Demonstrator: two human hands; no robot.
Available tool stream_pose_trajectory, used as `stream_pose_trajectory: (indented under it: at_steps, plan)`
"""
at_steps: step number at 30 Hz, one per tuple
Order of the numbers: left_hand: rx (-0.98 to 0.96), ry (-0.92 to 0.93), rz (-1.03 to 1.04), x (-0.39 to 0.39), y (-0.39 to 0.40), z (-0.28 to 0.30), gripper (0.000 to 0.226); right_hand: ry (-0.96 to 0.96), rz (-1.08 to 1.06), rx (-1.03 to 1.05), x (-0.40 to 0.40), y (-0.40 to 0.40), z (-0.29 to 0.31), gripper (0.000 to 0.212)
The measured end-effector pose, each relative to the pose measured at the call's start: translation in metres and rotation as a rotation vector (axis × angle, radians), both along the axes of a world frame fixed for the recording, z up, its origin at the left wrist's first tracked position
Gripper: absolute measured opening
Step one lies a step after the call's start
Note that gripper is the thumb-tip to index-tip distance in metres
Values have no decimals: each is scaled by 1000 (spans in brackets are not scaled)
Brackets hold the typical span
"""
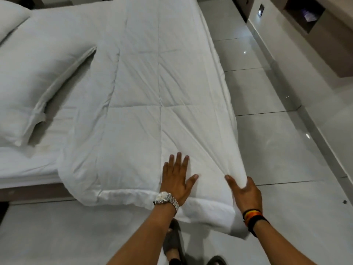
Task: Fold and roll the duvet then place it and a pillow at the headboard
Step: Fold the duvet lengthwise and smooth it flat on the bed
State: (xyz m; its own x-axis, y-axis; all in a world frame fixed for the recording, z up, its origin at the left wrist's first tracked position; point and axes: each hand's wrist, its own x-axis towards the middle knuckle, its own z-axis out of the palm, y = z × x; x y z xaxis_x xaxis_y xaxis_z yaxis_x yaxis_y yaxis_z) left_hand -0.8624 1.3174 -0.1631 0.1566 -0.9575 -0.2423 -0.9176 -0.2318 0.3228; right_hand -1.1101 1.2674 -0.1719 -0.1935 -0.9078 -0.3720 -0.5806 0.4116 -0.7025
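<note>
White duvet [152, 92] lies folded lengthwise along bed's [28, 169] rt side, near end overhanging. Left hand [176, 178] flat on it, fingers spread; right hand [245, 190] pinching its corner. Pillow [32, 83] beside duvet. No legible writing anywhere.

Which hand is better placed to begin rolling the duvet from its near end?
Probably the right hand: it already pinches the duvet at its near right corner, so it could lift and turn the edge. The left hand lies flat and open on top, better for pressing.
</note>
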Motion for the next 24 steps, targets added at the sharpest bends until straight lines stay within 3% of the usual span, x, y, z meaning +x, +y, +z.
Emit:
stream_pose_trajectory:
  at_steps: [3, 5, 10, 14, 18, 21, 24]
  plan:
    - [-50, 11, 51, 34, 16, -4, 78, 193, 62, 22, 16, -8, -10, 107]
    - [-130, 46, 203, 73, 28, -4, 76, 324, 115, -87, 39, -12, -11, 113]
    - [-247, -58, 660, 200, 42, -2, 80, 409, 592, -384, 159, -19, 4, 92]
    - [-186, 13, 1014, 302, 47, 1, 109, 454, 864, -431, 275, -25, 13, 86]
    - [-94, 67, 1082, 349, 40, 8, 139, 514, 925, -321, 338, -25, 7, 86]
    - [-173, 206, 1034, 366, 39, 11, 122, 545, 900, -294, 366, -21, 3, 84]
    - [-279, 229, 1024, 395, 63, 11, 101, 467, 890, -390, 372, -5, -6, 79]
